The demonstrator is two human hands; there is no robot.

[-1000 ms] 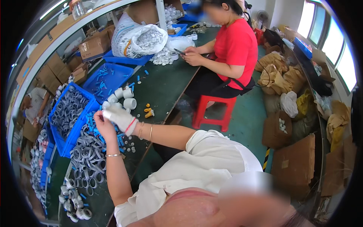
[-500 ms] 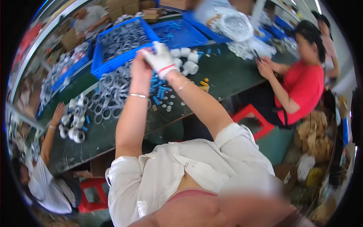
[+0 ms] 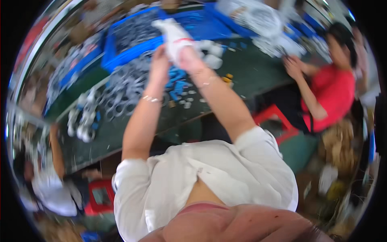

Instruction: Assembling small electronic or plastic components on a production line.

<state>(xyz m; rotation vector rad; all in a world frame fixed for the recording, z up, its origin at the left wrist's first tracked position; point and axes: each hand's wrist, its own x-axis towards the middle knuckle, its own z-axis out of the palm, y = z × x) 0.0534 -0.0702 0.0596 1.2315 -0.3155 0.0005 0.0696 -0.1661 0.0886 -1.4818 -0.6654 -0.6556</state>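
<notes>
Both my arms reach out over the dark green table. A white knitted glove [image 3: 174, 35] with a red band covers the fingers of my right hand [image 3: 190, 58]. The back of that hand and the wrist are bare below the cuff. My left hand [image 3: 160, 60] is bare and closed at the cuff's side, seeming to grip the glove, though motion blurs its fingers. How the right fingers lie inside the glove is hidden. Beneath my hands are grey plastic rings [image 3: 129, 86] and small blue pieces [image 3: 177, 82].
A blue crate [image 3: 133, 54] of grey rings stands beyond my left hand. White fittings lie in groups at left [image 3: 85, 121] and right [image 3: 213, 56]. A person in red [image 3: 328, 94] sits at right near a red stool [image 3: 278, 119]; another person [image 3: 52, 189] sits at left.
The red band has slid from my right wrist toward the fingers, baring the back of the hand. My left hand has moved down from the fingertips to beside the cuff.
</notes>
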